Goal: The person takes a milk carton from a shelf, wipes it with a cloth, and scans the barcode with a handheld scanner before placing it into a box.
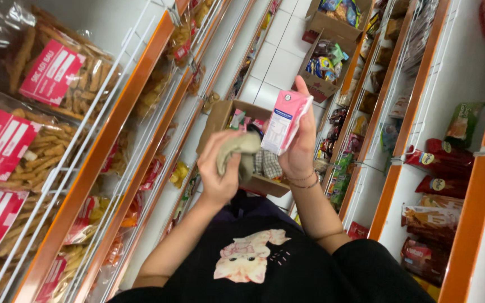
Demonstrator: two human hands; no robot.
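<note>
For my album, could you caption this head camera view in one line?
In a shop aisle, the right hand holds up a pink carton while the left hand grips a crumpled cloth.

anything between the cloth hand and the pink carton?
Nothing visible. The left hand grips a beige cloth right beside the pink carton, which the right hand holds; whether cloth and carton touch is unclear.

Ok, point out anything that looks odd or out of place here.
Nothing looks spilled or damaged. The left hand bunches a grey cloth beside the pink carton in the right hand. Open cardboard boxes sit on the aisle floor.
</note>
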